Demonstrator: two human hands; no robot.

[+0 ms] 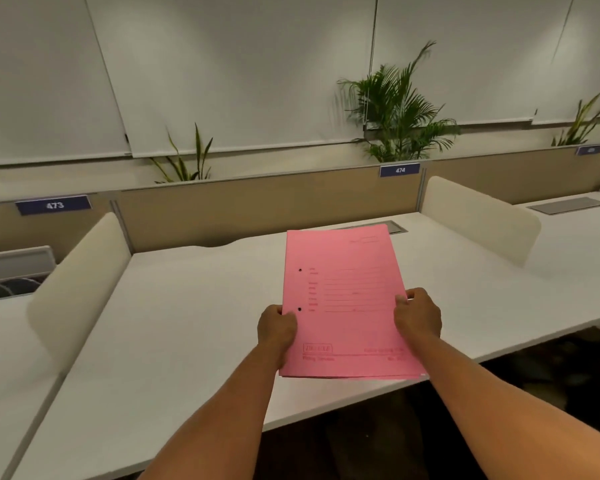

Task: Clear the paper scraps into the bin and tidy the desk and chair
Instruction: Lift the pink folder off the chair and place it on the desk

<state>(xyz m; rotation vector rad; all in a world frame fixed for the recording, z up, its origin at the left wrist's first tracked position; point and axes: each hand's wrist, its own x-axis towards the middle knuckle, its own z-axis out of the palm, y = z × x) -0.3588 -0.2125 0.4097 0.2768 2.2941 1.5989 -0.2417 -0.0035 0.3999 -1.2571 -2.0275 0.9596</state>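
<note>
A pink paper folder (343, 303) with printed lines and two punch holes is held above the white desk (174, 313), tilted slightly away from me. My left hand (276, 329) grips its left edge near the lower hole. My right hand (418, 317) grips its right edge, thumb on top. Part of the desk is hidden under the folder. No paper scraps, bin or chair show in this view.
Cream side dividers stand at the left (73, 292) and right (482, 220) of the desk. A tan back panel (257, 206) carries number plates 473 (53, 204) and 474 (399, 170). A grey cable hatch (397, 227) lies at the back; plants (395, 112) behind.
</note>
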